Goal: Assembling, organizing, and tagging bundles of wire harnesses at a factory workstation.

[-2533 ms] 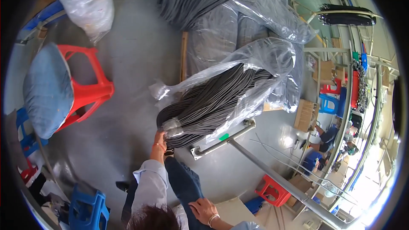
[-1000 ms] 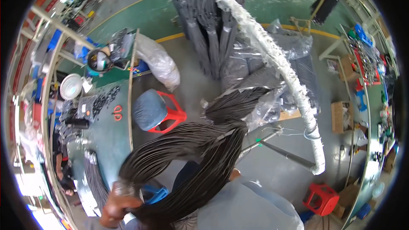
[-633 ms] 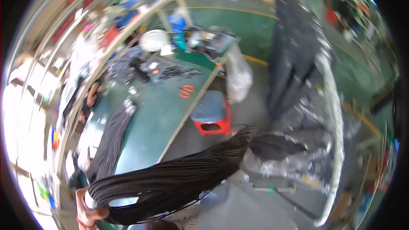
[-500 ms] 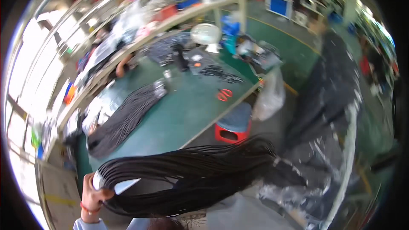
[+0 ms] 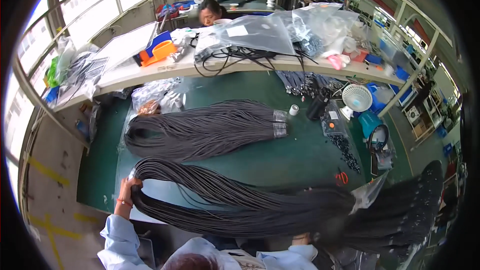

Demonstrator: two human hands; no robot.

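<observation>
A long bundle of black cords (image 5: 240, 215) stretches from left to right along the front of the green table. My left hand (image 5: 131, 190) is closed around its looped left end, where a whitish band (image 5: 132, 174) shows. Beneath the bundle's lower edge, right of centre, lies my right hand (image 5: 301, 240); the cords hide its fingers. Farther right the cords fan out into a wide dark end (image 5: 407, 210), near a clear plastic bag (image 5: 369, 192). A second black cord bundle (image 5: 205, 130) lies behind on the table, its right end wrapped in clear film (image 5: 280, 123).
Red-handled scissors (image 5: 342, 178) lie on the table (image 5: 200, 85) at right. Behind them are a black bottle (image 5: 318, 106), a white fan (image 5: 356, 98) and a small white roll (image 5: 294, 110). A shelf (image 5: 240, 67) heaped with bags spans the back; a person (image 5: 211, 12) sits beyond.
The view has turned to face the table and shelf. My left hand still grips the looped end, and the bundle now reaches along the table's front. My right hand has come into sight.
</observation>
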